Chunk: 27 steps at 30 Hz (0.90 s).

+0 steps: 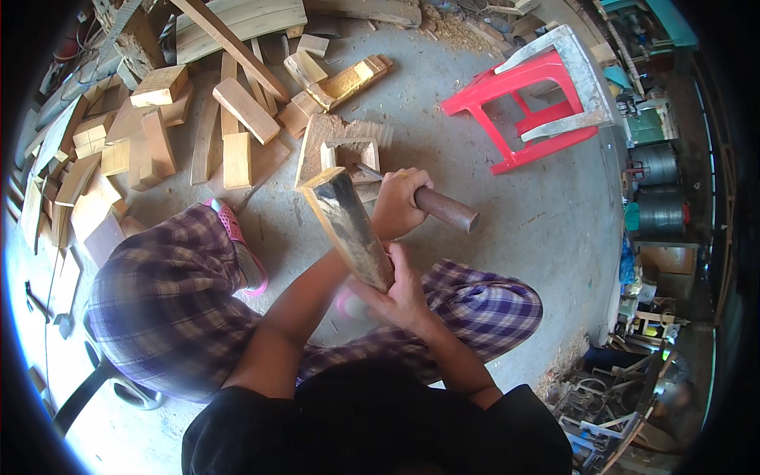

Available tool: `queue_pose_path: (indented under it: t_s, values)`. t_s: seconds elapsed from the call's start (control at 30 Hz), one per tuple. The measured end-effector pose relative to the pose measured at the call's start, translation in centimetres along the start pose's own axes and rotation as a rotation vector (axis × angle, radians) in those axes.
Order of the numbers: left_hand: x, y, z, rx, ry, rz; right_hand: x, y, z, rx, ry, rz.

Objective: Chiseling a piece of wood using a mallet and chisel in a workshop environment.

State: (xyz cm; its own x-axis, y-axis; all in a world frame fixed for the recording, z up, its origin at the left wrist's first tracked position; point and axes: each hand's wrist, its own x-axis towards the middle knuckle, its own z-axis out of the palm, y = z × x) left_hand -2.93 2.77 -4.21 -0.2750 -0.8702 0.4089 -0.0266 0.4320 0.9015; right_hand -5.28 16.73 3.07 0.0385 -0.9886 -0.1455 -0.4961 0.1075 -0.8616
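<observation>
My left hand (400,204) is wrapped round a chisel, its brown round handle (447,210) sticking out to the right. The thin metal blade (368,170) reaches left to a light wooden workpiece (310,154) with a squarish hollow in it. My right hand (402,294) grips the near end of a thick wooden block (348,226), dark on one face and pale along its edge. That block slants up and left, over my left forearm, and its far end hides part of the workpiece. My forearms overlap in this view.
Loose wood blocks and offcuts (245,111) crowd the floor at the far left. A red plastic stool (487,111) with a grey frame-like piece on it stands at the far right. Sawdust (459,36) lies at the back. A pink shoe (231,226) is beside my left leg.
</observation>
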Motion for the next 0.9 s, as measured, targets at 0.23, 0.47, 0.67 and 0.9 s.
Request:
queue_pose_path:
  t_s: [0.23,0.47,0.67,0.9]
  values:
    - [-0.2,0.1,-0.1,0.021,-0.029,-0.009,-0.3,-0.1,0.0,-0.080,0.018,-0.072]
    - [0.3,0.2,-0.3,0.001,-0.006,0.013,-0.2,0.0,-0.2,0.065,0.040,-0.024]
    - [0.8,0.4,-0.4,-0.010,0.065,-0.021,-0.3,-0.1,-0.6,0.030,0.076,0.007]
    - [1.4,0.5,-1.2,-0.104,0.104,-0.041,-0.2,0.5,-0.2,-0.001,0.070,0.011]
